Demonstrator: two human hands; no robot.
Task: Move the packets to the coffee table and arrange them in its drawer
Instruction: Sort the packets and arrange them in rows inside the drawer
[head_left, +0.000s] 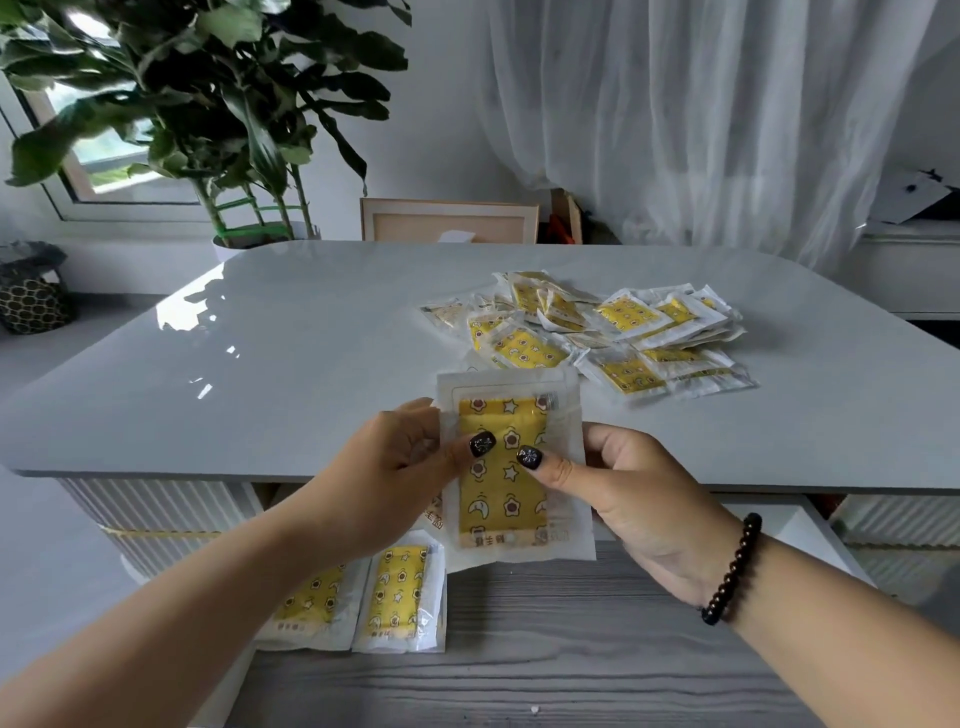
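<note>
packet (503, 467) pinched by left hand (395, 467) and right hand (623, 488), likely squaring it for drawer (571, 623); pile (597, 327) at 1 o'clock.

Dark nails (482, 444), beaded bracelet (731, 569)

From my feed, the counter (322, 332) looks smooth and glossy grey, mirroring the window light. The held packet (511, 467) is clear, shiny plastic film over a yellow printed insert, as are the packets in the heap (597, 332). The drawer floor (545, 649) shows matt grey wood grain. The coffee table's base (156, 514) is ribbed and white. The bracelet (732, 566) has dark, polished beads.
</note>
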